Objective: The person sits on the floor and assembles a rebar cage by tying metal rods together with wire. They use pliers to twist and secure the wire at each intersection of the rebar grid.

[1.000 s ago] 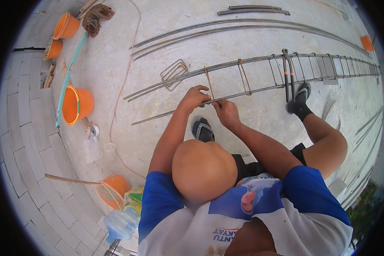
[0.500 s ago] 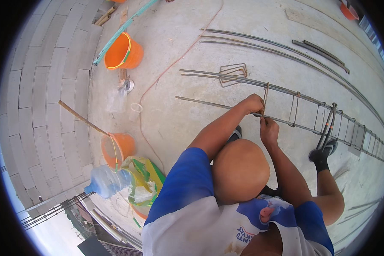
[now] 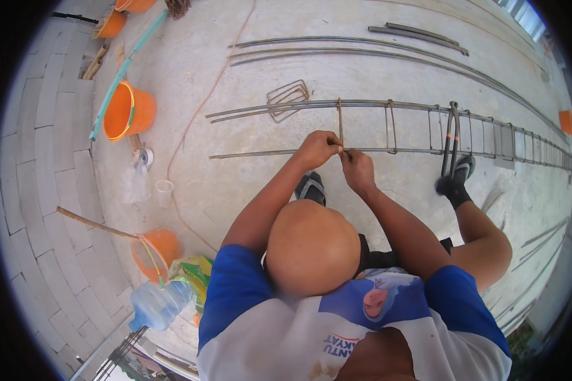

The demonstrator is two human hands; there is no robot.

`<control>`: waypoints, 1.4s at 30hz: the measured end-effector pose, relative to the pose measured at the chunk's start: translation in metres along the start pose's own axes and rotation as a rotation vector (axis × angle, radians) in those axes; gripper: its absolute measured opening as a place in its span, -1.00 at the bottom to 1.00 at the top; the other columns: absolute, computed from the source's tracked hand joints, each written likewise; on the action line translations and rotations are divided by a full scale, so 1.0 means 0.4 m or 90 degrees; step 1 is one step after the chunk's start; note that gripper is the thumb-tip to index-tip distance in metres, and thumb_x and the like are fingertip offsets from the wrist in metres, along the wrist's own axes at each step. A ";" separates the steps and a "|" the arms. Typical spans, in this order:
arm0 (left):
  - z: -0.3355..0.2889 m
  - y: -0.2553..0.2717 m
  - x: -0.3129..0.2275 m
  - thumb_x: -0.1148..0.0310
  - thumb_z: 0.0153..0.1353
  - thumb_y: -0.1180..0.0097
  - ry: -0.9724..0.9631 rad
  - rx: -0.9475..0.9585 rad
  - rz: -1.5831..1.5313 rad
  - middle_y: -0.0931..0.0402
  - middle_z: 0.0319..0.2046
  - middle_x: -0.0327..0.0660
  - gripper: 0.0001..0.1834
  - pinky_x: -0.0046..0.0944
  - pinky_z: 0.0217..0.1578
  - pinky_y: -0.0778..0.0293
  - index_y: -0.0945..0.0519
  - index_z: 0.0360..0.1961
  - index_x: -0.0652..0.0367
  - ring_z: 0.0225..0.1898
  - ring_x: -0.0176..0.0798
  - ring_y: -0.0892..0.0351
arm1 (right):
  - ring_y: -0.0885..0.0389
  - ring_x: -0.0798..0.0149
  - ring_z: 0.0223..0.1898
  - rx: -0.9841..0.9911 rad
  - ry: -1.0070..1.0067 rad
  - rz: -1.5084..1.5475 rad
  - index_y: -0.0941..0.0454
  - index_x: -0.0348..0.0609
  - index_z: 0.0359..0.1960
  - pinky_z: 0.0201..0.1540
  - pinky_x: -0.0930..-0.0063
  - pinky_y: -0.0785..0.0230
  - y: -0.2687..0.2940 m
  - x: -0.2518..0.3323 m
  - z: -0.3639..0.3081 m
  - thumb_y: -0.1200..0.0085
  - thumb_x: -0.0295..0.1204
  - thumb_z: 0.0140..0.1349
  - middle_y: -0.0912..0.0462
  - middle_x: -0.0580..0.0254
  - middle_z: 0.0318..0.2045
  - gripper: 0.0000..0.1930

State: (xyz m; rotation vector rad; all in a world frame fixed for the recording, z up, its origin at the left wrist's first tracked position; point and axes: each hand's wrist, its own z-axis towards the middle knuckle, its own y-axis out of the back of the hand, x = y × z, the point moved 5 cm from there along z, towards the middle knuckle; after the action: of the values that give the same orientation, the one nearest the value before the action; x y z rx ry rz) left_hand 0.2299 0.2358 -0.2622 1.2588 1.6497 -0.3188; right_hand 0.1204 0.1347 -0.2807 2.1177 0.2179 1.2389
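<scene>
A long rebar cage [image 3: 419,151] runs across the floor in front of me, with rectangular stirrups around its bars. Both hands meet at the near bar, where the end stirrup [image 3: 340,120] crosses it. My left hand [image 3: 320,148] is closed, with thumb and fingers pinched at this corner. Just to the right, my right hand [image 3: 358,170] is closed too, its fingertips pressed together against the joint. Whatever is between the fingertips is too small to make out. Dark long-handled pincers [image 3: 450,141] with orange bands lean across the cage near my right foot.
Loose stirrups [image 3: 288,95] lie by the far bars. Beyond are long loose rebars [image 3: 324,49] and short dark pieces [image 3: 419,37]. On the left are an orange bucket [image 3: 145,113], another orange bucket [image 3: 162,249], a water jug [image 3: 156,306], a teal bar [image 3: 122,75] and a block wall [image 3: 51,171].
The view has shifted, so the cage and buckets sit farther left in the picture. Both hands stay at the same stirrup corner; the right fingertips have moved closer to the left hand.
</scene>
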 end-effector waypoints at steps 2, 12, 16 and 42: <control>-0.015 -0.009 0.011 0.33 0.09 -0.18 -0.038 -0.014 0.019 -0.61 -0.22 -0.04 -0.76 -0.18 -0.10 -0.44 -0.66 -0.23 0.20 -0.16 -0.06 -0.57 | -0.57 -0.24 -0.31 0.006 -0.004 -0.009 -0.62 -0.32 -0.35 -0.23 0.04 -0.40 0.005 0.015 -0.004 0.00 -0.27 0.23 -0.59 -0.25 -0.45 -0.69; -0.043 -0.023 0.018 0.52 0.14 -0.08 -0.106 -0.007 -0.041 -0.57 -0.13 -0.11 -0.79 -0.21 -0.01 -0.44 -0.67 -0.21 0.18 -0.07 -0.09 -0.55 | -0.59 -0.20 -0.25 0.161 -0.037 -0.090 -0.61 -0.33 -0.37 -0.16 0.08 -0.42 0.101 0.002 -0.033 0.00 -0.32 0.14 -0.60 -0.24 -0.40 -0.72; -0.037 -0.035 0.041 0.56 0.15 0.01 -0.162 0.024 -0.025 -0.55 -0.05 -0.12 -0.73 -0.21 0.06 -0.39 -0.67 -0.18 0.14 0.00 -0.06 -0.52 | -0.59 -0.20 -0.24 0.140 0.051 -0.047 -0.60 -0.32 -0.32 -0.15 0.06 -0.42 0.083 0.028 -0.086 0.03 -0.35 0.15 -0.61 -0.21 -0.37 -0.74; -0.030 -0.025 0.053 0.56 0.17 0.14 -0.031 0.028 -0.088 -0.59 -0.05 -0.10 -0.65 -0.22 0.07 -0.30 -0.37 0.02 0.19 0.03 -0.20 -0.48 | -0.55 -0.11 -0.20 0.139 0.103 -0.121 -0.55 -0.20 -0.14 -0.11 0.11 -0.42 0.136 0.095 -0.031 -0.06 -0.28 0.20 -0.58 -0.11 -0.28 -0.71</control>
State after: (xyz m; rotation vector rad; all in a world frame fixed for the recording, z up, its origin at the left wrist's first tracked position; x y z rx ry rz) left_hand 0.2157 0.2520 -0.2774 1.1618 1.6993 -0.4688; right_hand 0.1208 0.1158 -0.2159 2.1194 0.6376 1.3220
